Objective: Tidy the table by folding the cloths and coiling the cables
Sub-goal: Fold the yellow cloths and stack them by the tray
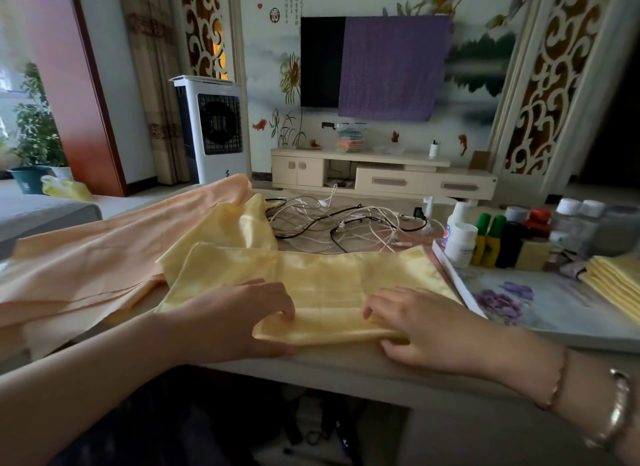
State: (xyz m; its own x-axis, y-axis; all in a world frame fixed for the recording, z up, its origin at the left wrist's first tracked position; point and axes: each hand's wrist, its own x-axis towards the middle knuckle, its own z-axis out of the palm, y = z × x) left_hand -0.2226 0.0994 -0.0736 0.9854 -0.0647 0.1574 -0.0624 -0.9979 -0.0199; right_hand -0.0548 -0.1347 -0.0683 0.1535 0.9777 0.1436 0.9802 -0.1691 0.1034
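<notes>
Yellow cloth (332,285), seemingly light, limp and slippery, lies on the bench (346,360), its near folded edge pinched by left hand (249,313) and right hand (415,323).

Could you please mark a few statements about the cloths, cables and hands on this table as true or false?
1. Both hands, left hand and right hand, grip the near edge of the yellow cloth. True.
2. The cables are neatly coiled. False: they lie tangled behind the cloth.
3. A folded yellow stack lies at the right. True.
4. The peach cloth is folded small. False: it lies spread out at the left.
</notes>
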